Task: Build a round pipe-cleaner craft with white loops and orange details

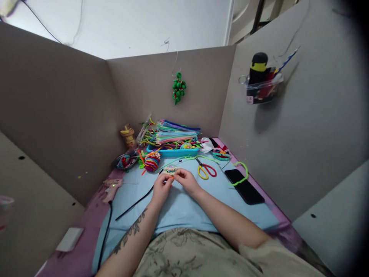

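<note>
I pinch a small multicoloured pipe-cleaner piece [171, 169] between my left hand [160, 187] and right hand [186, 180], fingertips closed on it, above the light-blue mat [178, 207], with a black pipe cleaner [138, 201] beside my left hand and the scissors [205, 169] near my right.

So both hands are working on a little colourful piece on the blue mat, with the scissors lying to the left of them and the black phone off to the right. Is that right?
Not quite: the head view shows the scissors lying to the right of the hands, not the left. The rest stands: the left hand and the right hand meet at the little colourful piece on the blue mat, and the black phone lies off to the right.
</note>
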`<state>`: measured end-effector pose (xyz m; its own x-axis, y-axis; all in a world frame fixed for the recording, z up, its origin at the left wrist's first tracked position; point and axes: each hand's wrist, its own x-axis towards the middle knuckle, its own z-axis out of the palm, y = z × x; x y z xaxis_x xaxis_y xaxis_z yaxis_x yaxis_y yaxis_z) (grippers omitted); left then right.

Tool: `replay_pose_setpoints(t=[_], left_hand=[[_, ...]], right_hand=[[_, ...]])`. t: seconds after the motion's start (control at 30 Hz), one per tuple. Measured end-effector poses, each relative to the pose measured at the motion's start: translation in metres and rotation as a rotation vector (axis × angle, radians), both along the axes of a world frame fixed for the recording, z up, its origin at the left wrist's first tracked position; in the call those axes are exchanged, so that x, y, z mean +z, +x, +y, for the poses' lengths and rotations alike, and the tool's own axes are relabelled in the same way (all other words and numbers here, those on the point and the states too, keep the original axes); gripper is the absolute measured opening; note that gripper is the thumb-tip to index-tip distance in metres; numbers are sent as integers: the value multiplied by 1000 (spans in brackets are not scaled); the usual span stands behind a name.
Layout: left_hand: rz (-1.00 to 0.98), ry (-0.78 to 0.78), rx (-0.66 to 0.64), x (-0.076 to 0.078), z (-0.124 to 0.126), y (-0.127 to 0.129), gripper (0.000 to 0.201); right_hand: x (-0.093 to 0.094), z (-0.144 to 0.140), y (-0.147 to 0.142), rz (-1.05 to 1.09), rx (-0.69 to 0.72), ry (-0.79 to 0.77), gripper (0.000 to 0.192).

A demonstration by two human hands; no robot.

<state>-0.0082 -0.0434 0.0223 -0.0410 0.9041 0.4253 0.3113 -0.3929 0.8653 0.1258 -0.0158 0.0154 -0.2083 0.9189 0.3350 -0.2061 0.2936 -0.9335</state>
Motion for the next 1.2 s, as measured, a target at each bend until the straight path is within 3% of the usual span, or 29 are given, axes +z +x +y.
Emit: replay_pose_setpoints(t=[0.13, 0.33, 0.57, 0.67, 0.8, 0.9, 1.03, 1.2], left_hand=[[38, 34, 18, -3, -1, 0, 16], [-76, -96, -29, -10, -1, 1, 15], [-91, -55, -42, -9, -4, 1, 13], [-114, -47, -68, -9, -2, 1, 17], [-162, -75, -87, -10, 1, -1, 15], [-184, -92, -98, -12, 4, -3, 13], [-152, -41, -117, -12, 4, -4, 15], [3, 132, -136, -6, -2, -4, 13]], right_hand=[[-1, 1, 2, -102, 0, 13, 20], [-3, 3, 5, -184, 22, 38, 18], [2, 2, 7, -231, -27, 44, 16], [3, 3, 8, -104, 82, -96, 19], [3, 3, 10, 63, 384, -334, 22], [4, 0, 12, 133, 566, -427, 24], [7, -4, 13, 163, 635, -512, 28], [7, -4, 12, 130, 615, -515, 34]])
